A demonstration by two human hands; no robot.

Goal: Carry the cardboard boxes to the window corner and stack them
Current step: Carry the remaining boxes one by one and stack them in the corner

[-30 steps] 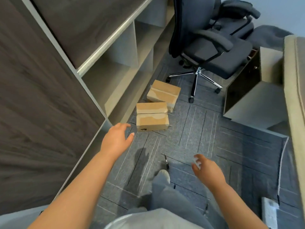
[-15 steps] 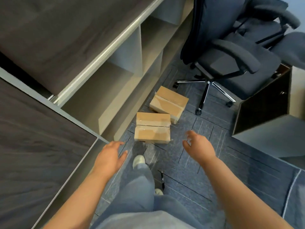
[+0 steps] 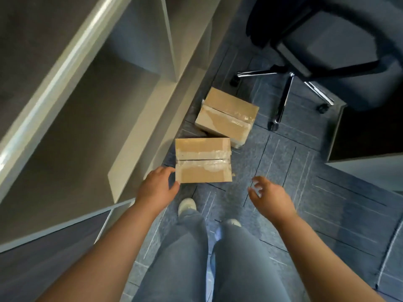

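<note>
Two taped cardboard boxes lie on the blue-grey carpet beside the shelf unit. The near box (image 3: 202, 163) sits square to me; the far box (image 3: 226, 117) lies behind it, turned at an angle and touching its far right corner. My left hand (image 3: 157, 188) reaches the near box's left front corner, fingers loosely spread, touching or almost touching it. To the right of that box hovers my right hand (image 3: 269, 194), a gap away, fingers relaxed and holding nothing.
An open shelf unit (image 3: 122, 105) runs along the left. A black office chair (image 3: 322, 51) with chrome wheeled legs stands behind the boxes at the upper right. A dark cabinet (image 3: 366, 136) juts in from the right. My legs and white shoes stand just in front of the boxes.
I have stepped closer and leaned over the boxes. Both hands moved forward and down; my left hand went from short of the near box to its left front corner.
</note>
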